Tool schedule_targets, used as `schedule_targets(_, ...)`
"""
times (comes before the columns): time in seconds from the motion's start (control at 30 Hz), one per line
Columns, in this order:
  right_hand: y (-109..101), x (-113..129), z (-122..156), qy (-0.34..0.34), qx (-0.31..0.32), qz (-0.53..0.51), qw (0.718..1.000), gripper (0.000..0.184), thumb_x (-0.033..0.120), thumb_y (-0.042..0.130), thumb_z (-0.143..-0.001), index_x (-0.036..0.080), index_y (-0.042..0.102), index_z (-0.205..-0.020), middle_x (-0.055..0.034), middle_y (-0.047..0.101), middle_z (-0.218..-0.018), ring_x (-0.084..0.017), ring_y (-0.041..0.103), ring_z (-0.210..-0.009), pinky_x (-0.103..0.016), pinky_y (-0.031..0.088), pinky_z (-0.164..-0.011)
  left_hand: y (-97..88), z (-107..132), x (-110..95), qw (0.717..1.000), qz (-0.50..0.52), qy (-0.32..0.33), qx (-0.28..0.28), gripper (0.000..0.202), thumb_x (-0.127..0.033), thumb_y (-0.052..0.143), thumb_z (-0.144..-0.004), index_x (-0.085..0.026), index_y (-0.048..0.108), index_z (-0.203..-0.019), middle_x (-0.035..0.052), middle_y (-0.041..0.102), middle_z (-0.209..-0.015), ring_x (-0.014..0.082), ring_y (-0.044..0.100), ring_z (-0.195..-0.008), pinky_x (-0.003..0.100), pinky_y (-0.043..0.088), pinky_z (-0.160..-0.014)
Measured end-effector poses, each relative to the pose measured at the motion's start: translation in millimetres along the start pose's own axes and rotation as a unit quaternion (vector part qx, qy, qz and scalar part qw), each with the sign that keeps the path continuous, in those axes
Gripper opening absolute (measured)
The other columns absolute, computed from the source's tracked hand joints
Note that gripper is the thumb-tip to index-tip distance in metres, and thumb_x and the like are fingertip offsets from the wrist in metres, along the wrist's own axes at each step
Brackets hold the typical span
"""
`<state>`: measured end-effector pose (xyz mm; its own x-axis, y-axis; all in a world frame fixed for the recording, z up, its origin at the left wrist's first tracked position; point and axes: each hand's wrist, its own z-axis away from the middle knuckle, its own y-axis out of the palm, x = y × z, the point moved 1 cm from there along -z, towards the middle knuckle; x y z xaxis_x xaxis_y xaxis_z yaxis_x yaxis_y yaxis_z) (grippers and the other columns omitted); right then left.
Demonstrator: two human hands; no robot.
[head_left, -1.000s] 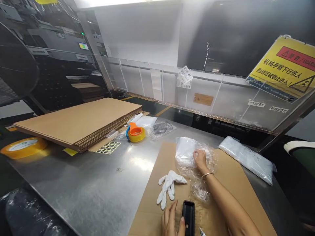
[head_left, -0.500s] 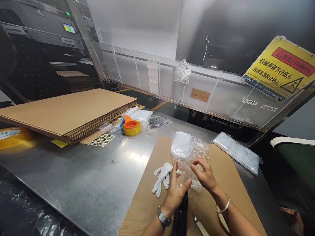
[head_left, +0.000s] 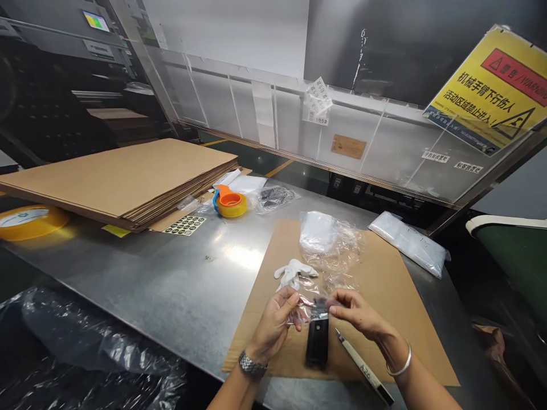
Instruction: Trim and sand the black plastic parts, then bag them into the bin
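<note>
My left hand (head_left: 277, 320) and my right hand (head_left: 357, 313) pinch the two sides of a small clear plastic bag (head_left: 311, 304) just above a black oblong device (head_left: 317, 340). The device lies on a brown cardboard sheet (head_left: 384, 296), its top end at the bag's mouth. A white glove (head_left: 293, 270) lies just beyond my left hand. A pile of clear bags (head_left: 331, 245) sits farther back on the cardboard. A utility knife (head_left: 363, 367) lies under my right wrist.
A steel table (head_left: 171, 285) holds a stack of flat cardboard (head_left: 123, 176), an orange tape dispenser (head_left: 229, 202), a sticker sheet (head_left: 185, 225), a yellow tape roll (head_left: 25, 221) and a packet of bags (head_left: 410, 242). A clear guard panel with a yellow warning sign (head_left: 491, 94) stands behind.
My right hand left the bag pile and came toward me; my left hand rose from the device. Both now pinch a small clear bag over it. The camera tilted down.
</note>
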<state>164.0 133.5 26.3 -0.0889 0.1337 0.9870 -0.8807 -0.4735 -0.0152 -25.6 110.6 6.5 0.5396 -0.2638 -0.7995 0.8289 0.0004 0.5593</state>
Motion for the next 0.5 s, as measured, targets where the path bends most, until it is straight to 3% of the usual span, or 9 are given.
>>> schedule_targets(0.07, 5.1, -7.5, 4.5, 0.009, -0.034, -0.033, 0.999, 0.030, 0.043, 0.070, -0.069, 0.015, 0.060, -0.067, 0.0041, 0.051, -0.060, -0.009, 0.045, -0.058, -0.022, 0.036, -0.058, -5.9, 5.2, 0.8, 1.000, 0.004, -0.007, -0.011, 0.028, -0.034, 0.071, -0.068, -0.015, 0.051, -0.070, 0.0004, 0.064, -0.062, 0.0085, 0.057, -0.045, 0.015, 0.039, -0.036)
schedule_targets(0.23, 18.2, -22.9, 13.6, 0.019, -0.109, -0.093, 0.989, 0.030, 0.044, 0.064, -0.074, 0.016, 0.056, -0.068, 0.0036, 0.049, -0.062, -0.008, 0.041, -0.055, -0.021, 0.034, -0.055, -17.1, 17.2, 6.6, 0.999, 0.001, -0.019, -0.035, 0.031, -0.037, 0.071, -0.067, -0.015, 0.051, -0.076, 0.0023, 0.067, -0.065, 0.0077, 0.055, -0.041, 0.014, 0.036, -0.033)
schedule_targets(0.37, 25.9, -28.9, 21.1, 0.011, -0.149, -0.097, 0.984, 0.031, 0.043, 0.069, -0.070, 0.015, 0.056, -0.066, 0.0043, 0.048, -0.059, -0.007, 0.039, -0.053, -0.020, 0.032, -0.052, -21.3, 24.1, 13.1, 0.999, -0.018, -0.013, -0.045, 0.031, -0.038, 0.070, -0.069, -0.013, 0.052, -0.078, 0.0065, 0.070, -0.070, 0.0084, 0.056, -0.043, 0.015, 0.037, -0.035)
schedule_targets(0.5, 32.5, -27.0, 27.6, -0.003, -0.168, -0.083, 0.982, 0.031, 0.038, 0.075, -0.065, 0.016, 0.054, -0.063, 0.0056, 0.047, -0.056, -0.007, 0.039, -0.052, -0.019, 0.031, -0.051, -20.3, 27.6, 21.6, 0.997, -0.043, 0.004, -0.066, 0.032, -0.040, 0.068, -0.070, -0.015, 0.050, -0.076, 0.0062, 0.069, -0.069, 0.0060, 0.050, -0.038, 0.014, 0.029, -0.032)
